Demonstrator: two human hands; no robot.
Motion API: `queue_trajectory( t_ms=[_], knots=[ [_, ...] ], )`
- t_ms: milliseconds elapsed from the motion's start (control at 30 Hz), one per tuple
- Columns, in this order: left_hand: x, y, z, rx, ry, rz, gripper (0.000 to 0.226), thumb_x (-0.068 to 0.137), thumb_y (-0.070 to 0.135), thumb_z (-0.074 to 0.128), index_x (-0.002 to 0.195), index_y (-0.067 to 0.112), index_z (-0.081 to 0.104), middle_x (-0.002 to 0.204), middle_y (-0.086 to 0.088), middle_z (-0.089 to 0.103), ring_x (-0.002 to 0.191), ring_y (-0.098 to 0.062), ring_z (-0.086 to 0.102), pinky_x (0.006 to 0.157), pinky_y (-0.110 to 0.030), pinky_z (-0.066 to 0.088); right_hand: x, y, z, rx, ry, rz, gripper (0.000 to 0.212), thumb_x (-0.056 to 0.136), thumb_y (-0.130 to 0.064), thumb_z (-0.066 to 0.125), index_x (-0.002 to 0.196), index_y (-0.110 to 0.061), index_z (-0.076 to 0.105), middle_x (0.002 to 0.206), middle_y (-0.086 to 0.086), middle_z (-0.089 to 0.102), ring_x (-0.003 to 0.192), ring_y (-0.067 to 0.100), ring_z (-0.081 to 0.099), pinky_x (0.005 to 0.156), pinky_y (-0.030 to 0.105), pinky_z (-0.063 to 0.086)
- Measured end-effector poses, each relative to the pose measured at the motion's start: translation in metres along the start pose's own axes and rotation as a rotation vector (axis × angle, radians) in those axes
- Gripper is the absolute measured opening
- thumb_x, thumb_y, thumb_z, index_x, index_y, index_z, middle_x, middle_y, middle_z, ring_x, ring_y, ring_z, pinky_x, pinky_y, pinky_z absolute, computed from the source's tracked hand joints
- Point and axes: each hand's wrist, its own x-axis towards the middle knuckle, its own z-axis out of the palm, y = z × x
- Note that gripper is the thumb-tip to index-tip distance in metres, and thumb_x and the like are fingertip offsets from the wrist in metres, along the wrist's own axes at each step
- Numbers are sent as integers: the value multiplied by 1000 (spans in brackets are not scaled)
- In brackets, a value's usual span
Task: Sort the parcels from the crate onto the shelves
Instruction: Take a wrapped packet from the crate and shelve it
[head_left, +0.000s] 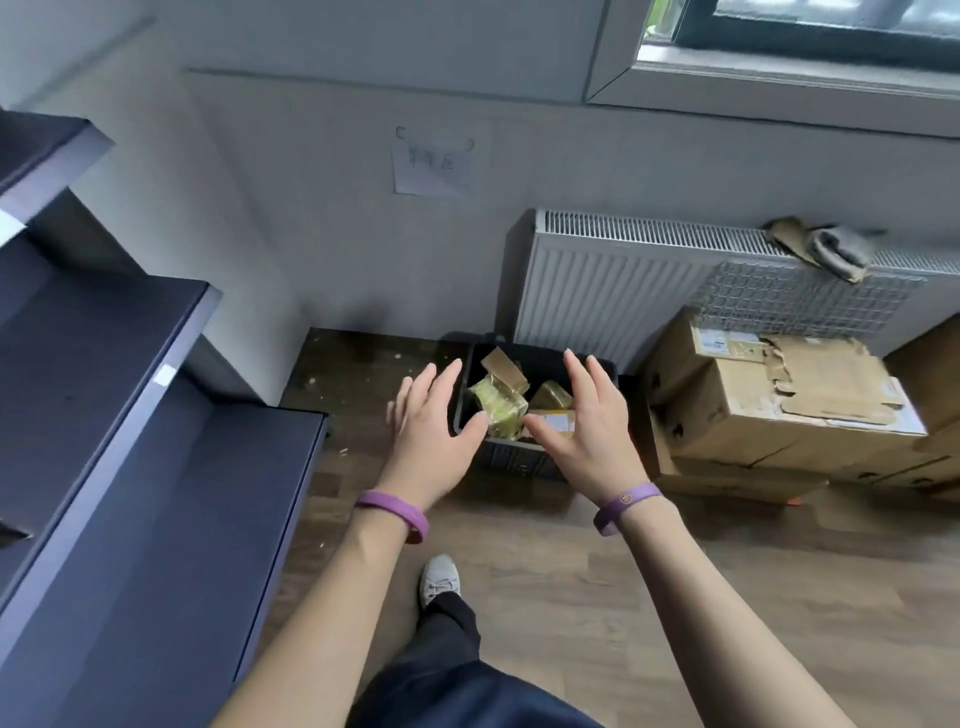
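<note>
A dark plastic crate stands on the wood floor against the wall. Inside lie several parcels: a yellow-green taped one, a brown one and a piece of cardboard. My left hand hovers over the crate's left rim with fingers straight and spread. My right hand hovers over its right side, also flat and spread. Neither hand holds anything. Dark blue shelves rise in tiers along the left.
A stack of torn cardboard boxes sits right of the crate. A white radiator with a cloth on top stands behind. A paper note hangs on the wall. My shoe is on the floor below.
</note>
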Motion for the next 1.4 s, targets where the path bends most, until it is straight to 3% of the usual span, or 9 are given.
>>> queue_trajectory(
  t_ms=[267, 533, 833, 967, 1133, 1300, 1400],
  knots=[
    [134, -23, -16, 33, -96, -69, 62, 94, 38, 51, 149, 31, 25, 158, 0, 19, 147, -21, 5, 120, -42, 8, 118, -5, 27, -15, -91, 109, 81, 87, -45, 62, 152, -25, 18, 160, 6, 14, 147, 25, 10, 118, 40, 15],
    [237, -50, 35, 39, -176, -195, 61, 93, 37, 51, 149, 29, 27, 156, -1, 23, 146, -23, 11, 119, -41, 12, 222, 38, 73, -37, -264, 169, 78, 88, -40, 62, 152, -22, 21, 159, 10, 13, 146, 28, 10, 118, 40, 13],
    [349, -124, 176, -137, -186, -512, 59, 92, 28, 55, 146, 22, 33, 149, -1, 36, 140, -17, 27, 116, -32, 21, 347, 165, 196, -189, -649, 28, 73, 93, -37, 53, 153, -20, 14, 159, 6, 13, 146, 24, 7, 117, 34, 10],
    [386, -173, 258, -113, -267, -586, 54, 92, 29, 52, 143, 26, 35, 144, 2, 41, 135, -18, 33, 112, -31, 27, 385, 238, 271, -265, -795, 27, 76, 91, -40, 54, 153, -21, 14, 159, 7, 14, 146, 28, 9, 118, 35, 10],
    [419, -239, 348, -111, -306, -675, 60, 93, 28, 50, 148, 28, 25, 149, 2, 32, 137, -18, 30, 111, -31, 29, 402, 320, 347, -272, -907, 111, 78, 90, -36, 55, 153, -24, 10, 159, 8, 13, 145, 29, 11, 117, 36, 14],
    [434, -291, 422, -138, -347, -791, 75, 92, 27, 50, 151, 37, 4, 160, -6, 4, 148, -21, 6, 118, -40, 19, 402, 377, 403, -210, -945, 167, 83, 86, -24, 58, 152, -16, 8, 152, 10, 26, 136, 33, 28, 113, 39, 24],
    [436, -302, 446, -163, -364, -816, 81, 91, 29, 52, 150, 40, -2, 160, -4, 6, 145, -26, 20, 115, -44, 26, 402, 391, 418, -85, -959, 224, 83, 84, -16, 58, 151, -20, 8, 146, 10, 38, 128, 31, 44, 106, 43, 39]
  ],
)
